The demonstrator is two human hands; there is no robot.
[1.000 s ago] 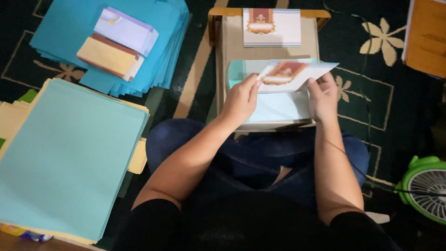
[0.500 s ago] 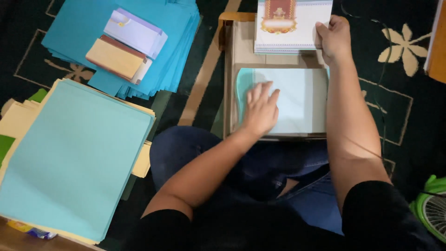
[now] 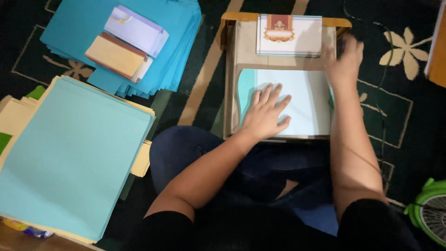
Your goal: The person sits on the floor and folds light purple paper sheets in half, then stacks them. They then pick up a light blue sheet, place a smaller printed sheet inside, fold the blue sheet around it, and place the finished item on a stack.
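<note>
Pale blue sheet (image 3: 297,100) on the small wooden table (image 3: 231,83), lying directly under the left hand (image 3: 265,113), whose 5 fingers (image 3: 274,95) are spread flat on it. Right hand (image 3: 344,58), blurred, grip unclear, beside the stack of printed cards (image 3: 289,36), beyond the sheet.

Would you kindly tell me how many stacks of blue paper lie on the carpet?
2: a dark blue paper stack at upper left, a pale blue paper stack at lower left; others may be hidden.
</note>
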